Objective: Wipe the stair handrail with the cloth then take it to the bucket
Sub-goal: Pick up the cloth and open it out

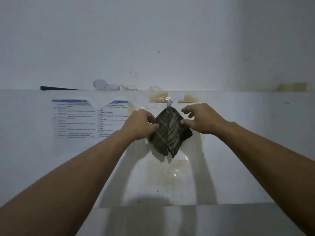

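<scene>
At the far left, a dark flat object lies on top of a white ledge, and below it a printed sheet is stuck to the white wall face; it is a table with blue header bars and rows of small black print, too blurred to read beyond stray words such as "equipment" and "progress". Right of the dark object, a white rounded item rests on the ledge with thin wire beside it. Yellowed tape patches cling just under the ledge edge. The left hand pinches the left corner of the cloth between thumb and curled fingertips. The cloth is dark with pale stripes, folded, hanging in a diamond shape against the wall from a small hook at its top corner; its long axis runs top to bottom, the lower corner pointing down. The right hand pinches the cloth's right corner with thumb and forefinger, the other fingers spread loosely above. Clear plastic film lies against the wall below the cloth.
</scene>
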### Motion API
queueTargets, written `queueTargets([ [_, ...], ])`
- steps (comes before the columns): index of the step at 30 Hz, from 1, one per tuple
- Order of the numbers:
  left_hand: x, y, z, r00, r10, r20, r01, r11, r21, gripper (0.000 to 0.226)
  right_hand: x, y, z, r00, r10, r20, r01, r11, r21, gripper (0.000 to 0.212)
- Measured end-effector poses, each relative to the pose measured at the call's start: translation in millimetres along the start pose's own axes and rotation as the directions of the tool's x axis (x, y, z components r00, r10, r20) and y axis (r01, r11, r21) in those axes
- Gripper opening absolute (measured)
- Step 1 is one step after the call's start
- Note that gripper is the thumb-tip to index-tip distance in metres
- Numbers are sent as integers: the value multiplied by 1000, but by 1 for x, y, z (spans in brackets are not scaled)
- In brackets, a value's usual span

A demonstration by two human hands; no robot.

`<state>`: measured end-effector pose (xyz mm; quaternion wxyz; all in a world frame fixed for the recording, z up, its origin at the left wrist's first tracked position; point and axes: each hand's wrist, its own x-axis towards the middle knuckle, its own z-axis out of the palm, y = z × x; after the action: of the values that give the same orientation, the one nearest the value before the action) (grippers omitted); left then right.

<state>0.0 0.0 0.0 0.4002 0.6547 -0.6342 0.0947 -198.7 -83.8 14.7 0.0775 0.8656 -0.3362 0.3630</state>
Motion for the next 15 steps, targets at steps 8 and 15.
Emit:
queueTargets([
  [8, 36, -28, 30, 986, -100, -130, 95, 994, -46, 27, 30, -1, 46, 970, 226, -95, -228, 974, -13, 19],
  [15, 45, -30, 25, 983, -84, -162, 62, 988, -138, 11, 42, -10, 50, 894, 320, -315, -322, 946, 46, 22],
])
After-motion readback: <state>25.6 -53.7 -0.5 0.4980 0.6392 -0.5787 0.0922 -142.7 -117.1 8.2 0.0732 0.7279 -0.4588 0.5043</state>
